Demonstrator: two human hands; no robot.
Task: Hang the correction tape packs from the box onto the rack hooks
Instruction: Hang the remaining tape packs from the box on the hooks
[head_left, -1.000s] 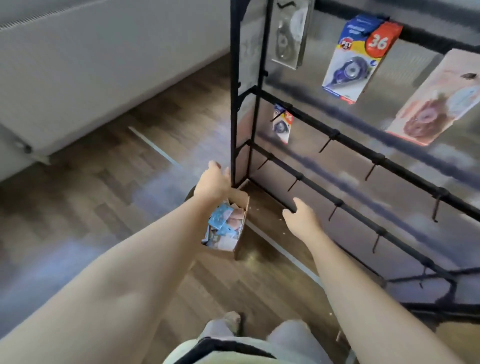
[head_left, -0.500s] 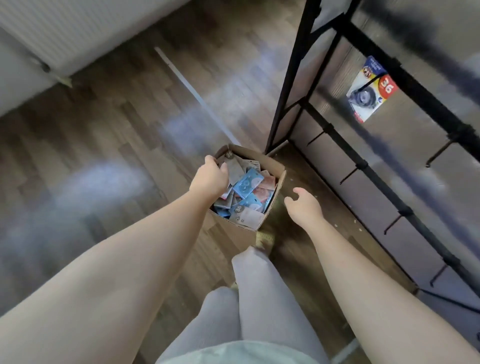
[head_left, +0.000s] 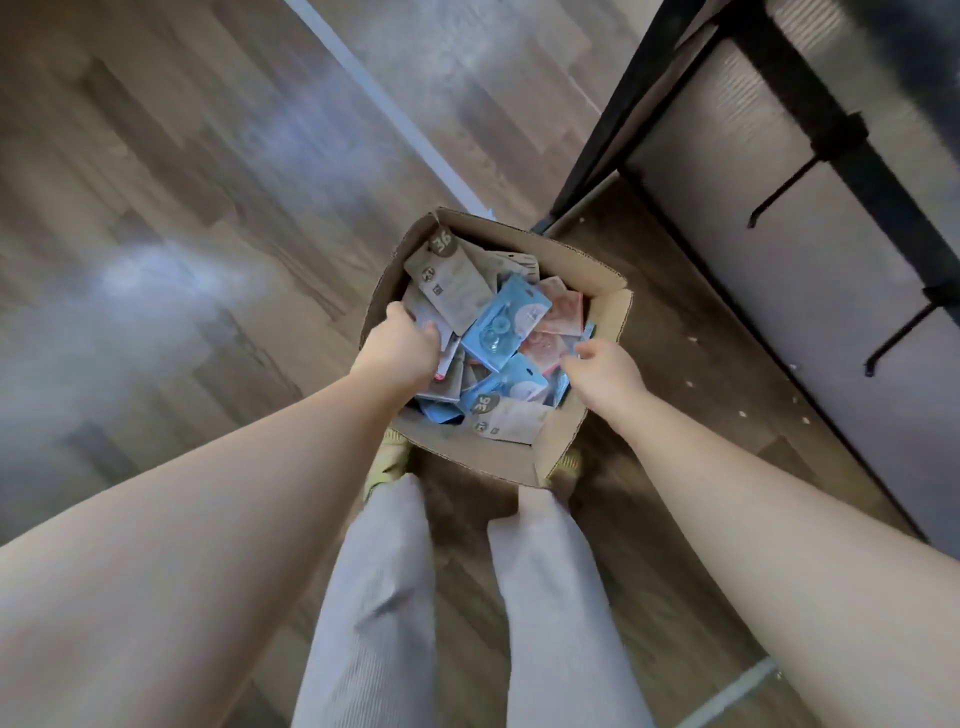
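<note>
Correction tape packs (head_left: 506, 325) filled the cardboard box (head_left: 605, 312), overlapped beyond counting. Left hand (head_left: 397, 348) curled around grey packs; right hand (head_left: 605, 371) pinched one. Rack (head_left: 810, 124) cut off, two hooks (head_left: 779, 197) visible.

Wood-plank floor (head_left: 218, 218) bears cardboard box (head_left: 566, 436); black rack (head_left: 613, 135) beside.

Right hand (head_left: 602, 371) now reaching into box (head_left: 587, 415), left hand (head_left: 400, 348) seemingly gripping packs (head_left: 457, 291)
</note>
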